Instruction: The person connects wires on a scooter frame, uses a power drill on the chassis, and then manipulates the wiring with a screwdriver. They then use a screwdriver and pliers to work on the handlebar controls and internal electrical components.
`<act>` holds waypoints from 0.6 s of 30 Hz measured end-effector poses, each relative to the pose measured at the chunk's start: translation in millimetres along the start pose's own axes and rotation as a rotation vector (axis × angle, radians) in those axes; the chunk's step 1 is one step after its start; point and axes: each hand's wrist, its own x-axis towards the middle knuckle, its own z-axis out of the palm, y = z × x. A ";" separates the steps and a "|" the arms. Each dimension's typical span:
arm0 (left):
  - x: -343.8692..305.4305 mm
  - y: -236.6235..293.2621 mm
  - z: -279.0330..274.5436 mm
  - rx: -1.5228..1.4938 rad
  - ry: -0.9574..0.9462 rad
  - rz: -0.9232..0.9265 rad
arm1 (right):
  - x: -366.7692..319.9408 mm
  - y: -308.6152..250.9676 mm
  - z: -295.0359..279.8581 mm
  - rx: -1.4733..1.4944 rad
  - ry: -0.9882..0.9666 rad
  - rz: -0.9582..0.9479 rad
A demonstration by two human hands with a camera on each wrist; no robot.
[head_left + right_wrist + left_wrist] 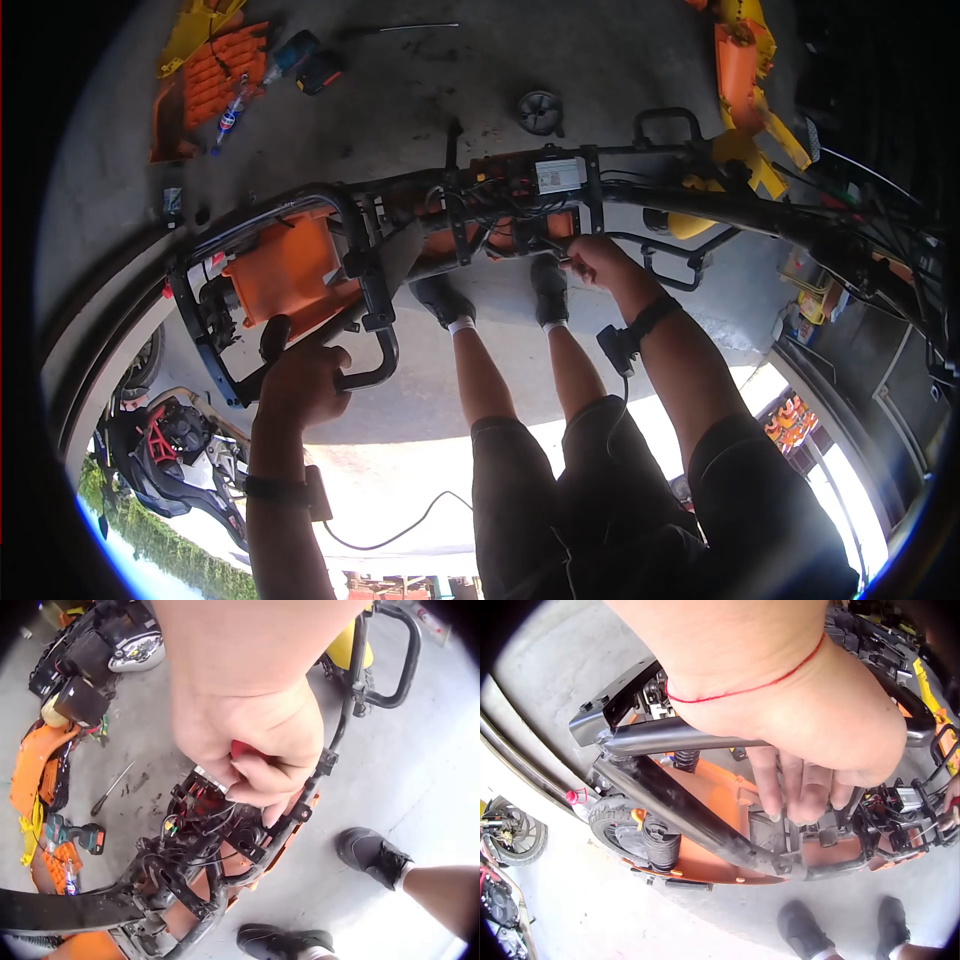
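A bare black tubular vehicle frame [375,290] lies across the head view, with orange body panels [290,262] attached. My left hand [300,385] grips a black tube [671,736] at one end of the frame, its fingers [814,796] bent down over the far side. Over the middle of the frame, my right hand [259,735] holds a red-handled tool [246,750], mostly hidden in the fist. In the left wrist view a thin metal shaft [926,831] extends from that hand toward the frame. Beside the hand are wiring [214,821] and a silver finned box [560,176].
A cordless drill [79,834], a bottle [230,118], a screwdriver [112,789] and a round black part [540,112] lie on the floor beyond the frame. Yellow and orange panels [738,75] lie farther off. A motorcycle [170,450] stands at the lower left.
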 end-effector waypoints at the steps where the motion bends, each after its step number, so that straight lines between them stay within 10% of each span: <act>1: 0.0 0.3 -1.1 -0.003 -0.002 0.011 | 7.0 1.8 -0.2 -0.096 0.009 -0.052; 3: -0.5 -0.2 -1.3 -0.002 -0.007 0.021 | 11.1 4.5 2.1 -0.190 0.015 -0.102; 5: 0.4 -2.0 0.8 0.018 -0.003 0.036 | 8.8 5.9 14.8 -1.232 0.390 -0.597; 9: 0.8 -4.6 3.4 0.016 -0.008 0.039 | -27.0 4.6 45.1 -1.630 0.396 -0.786; 16: -0.1 -7.2 7.7 0.014 0.023 0.027 | -47.3 5.0 49.9 -1.656 0.433 -0.899; 18: 0.4 -6.6 9.0 0.004 0.023 0.018 | -53.8 1.8 40.8 -1.626 0.326 -0.643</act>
